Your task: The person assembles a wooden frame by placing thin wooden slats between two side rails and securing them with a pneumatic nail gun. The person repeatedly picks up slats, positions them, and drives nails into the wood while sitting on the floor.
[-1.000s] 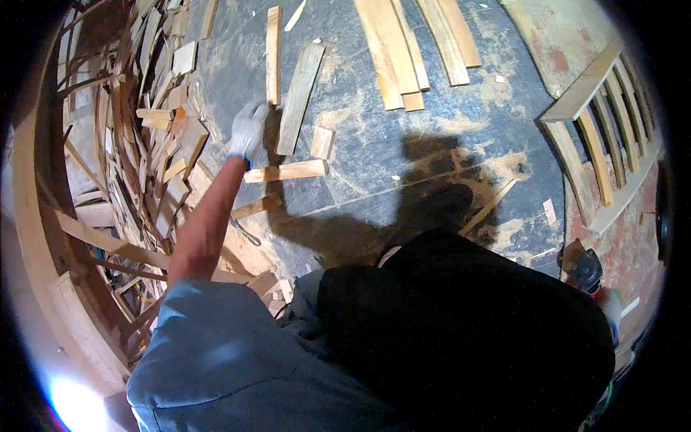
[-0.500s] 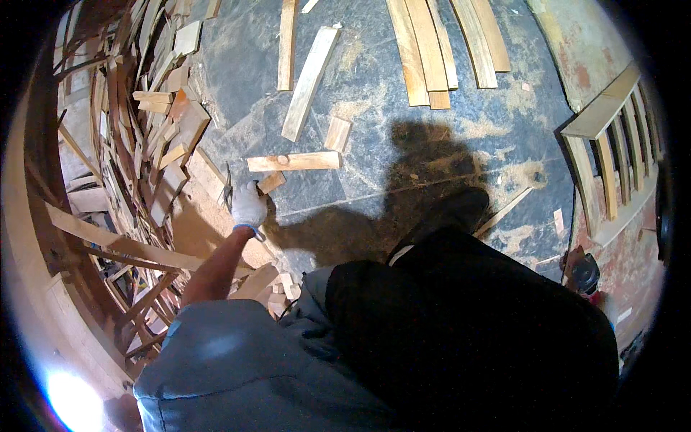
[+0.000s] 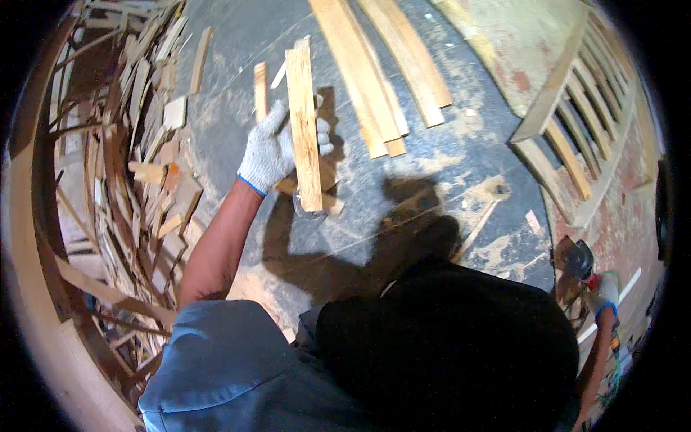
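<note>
My left hand (image 3: 270,147), in a white knit glove with a blue cuff, grips a short wooden plank (image 3: 304,133) held upright above the dark floor. Its fingers wrap behind the plank and show at the far edge. A second wood edge peeks out at the plank's top; whether it is another piece I cannot tell. Far out to the right, my right hand (image 3: 607,294), gloved too, is closed round a black-and-red power tool (image 3: 578,261), partly dark and small, with a green cord or hose near it. The tool's exact kind is unclear.
Long boards (image 3: 360,79) lie on the sawdust-strewn floor ahead. Scrap wood (image 3: 129,173) is heaped along the left. A slatted wooden frame (image 3: 551,137) stands at the right. A thin strip (image 3: 476,230) and a narrow piece (image 3: 260,90) lie on the floor.
My left hand has risen from the floor by the scrap pile and now holds a plank up. My right hand has come into clearer view with the tool. The view has swung right.
</note>
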### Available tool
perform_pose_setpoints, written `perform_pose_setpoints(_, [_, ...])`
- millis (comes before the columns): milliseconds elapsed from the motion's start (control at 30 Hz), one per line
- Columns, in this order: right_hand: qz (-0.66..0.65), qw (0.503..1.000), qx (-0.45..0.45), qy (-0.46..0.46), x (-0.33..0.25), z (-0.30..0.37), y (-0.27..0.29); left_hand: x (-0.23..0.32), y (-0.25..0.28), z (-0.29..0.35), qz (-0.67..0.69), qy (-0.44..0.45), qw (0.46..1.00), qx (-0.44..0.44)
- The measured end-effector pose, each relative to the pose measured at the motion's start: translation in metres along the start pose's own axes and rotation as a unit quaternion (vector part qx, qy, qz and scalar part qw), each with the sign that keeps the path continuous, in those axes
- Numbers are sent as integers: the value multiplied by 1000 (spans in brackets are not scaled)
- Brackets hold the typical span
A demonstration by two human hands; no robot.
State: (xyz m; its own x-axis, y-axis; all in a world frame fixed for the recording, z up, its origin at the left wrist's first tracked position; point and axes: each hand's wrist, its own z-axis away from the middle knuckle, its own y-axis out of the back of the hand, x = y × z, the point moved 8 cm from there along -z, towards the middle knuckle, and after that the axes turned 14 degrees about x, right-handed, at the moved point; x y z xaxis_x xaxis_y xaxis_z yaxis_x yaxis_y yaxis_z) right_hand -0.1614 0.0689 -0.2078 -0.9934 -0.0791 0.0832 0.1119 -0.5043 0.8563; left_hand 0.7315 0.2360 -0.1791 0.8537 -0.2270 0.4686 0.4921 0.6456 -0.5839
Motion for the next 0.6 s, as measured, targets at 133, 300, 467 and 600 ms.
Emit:
perform_pose_setpoints(133, [157,987,-13,-38,-33,29,29,-2,-99,-38,-80,-49,990,-103])
perform_pose_setpoints(300, [141,990,6,-15,-61,39,50,5,-152,-65,-13,-158,982,-102])
perform_pose_setpoints(467, [118,993,9,-28,-53,43,56,9,-124,-110,-439,-264,850,123])
perform_pose_setpoints(600, [81,996,30,-23,-59,51,68,-5,-89,-99,-600,-285,713,223])
